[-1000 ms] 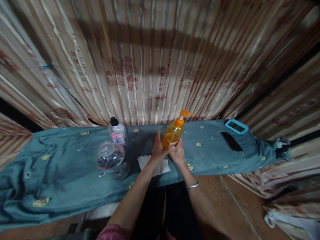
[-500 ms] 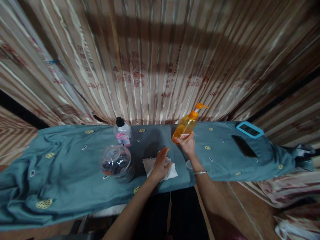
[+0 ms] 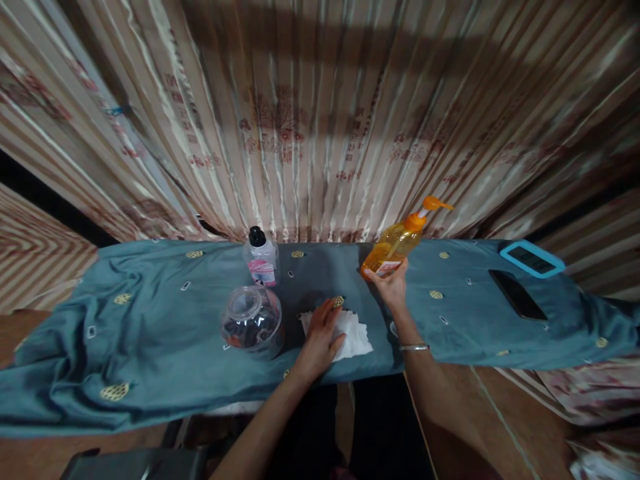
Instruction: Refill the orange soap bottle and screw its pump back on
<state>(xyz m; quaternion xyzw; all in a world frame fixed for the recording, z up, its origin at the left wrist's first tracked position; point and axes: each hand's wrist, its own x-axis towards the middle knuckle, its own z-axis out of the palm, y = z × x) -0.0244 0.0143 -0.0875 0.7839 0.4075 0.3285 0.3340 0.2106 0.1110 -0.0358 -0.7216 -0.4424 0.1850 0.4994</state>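
My right hand (image 3: 393, 287) is wrapped round the lower part of a pump bottle (image 3: 393, 248) with an orange pump head and orange-yellow liquid. The bottle leans to the right, its pump up. On a white tissue (image 3: 356, 333) with ragged edges rests my left hand (image 3: 321, 339), fingers stretched out and thumb apart. Left of that hand stands a clear plastic jar (image 3: 255, 323) with dark contents that I cannot make out. Behind the jar is a clear bottle (image 3: 263, 260) with a black cap and a pink label.
A blue-green patterned cloth (image 3: 165, 333) covers the table. At the right lie a dark phone (image 3: 517, 295) and a blue-framed device with a dark screen (image 3: 533, 259). A small, pale round thing (image 3: 393, 328) is partly hidden beside my right wrist. Striped curtains (image 3: 320, 133) hang close behind.
The pump bottle in my right hand leans further to the right. My left hand has flattened onto the tissue. The whole view has shifted slightly, so things on the table appear further right.
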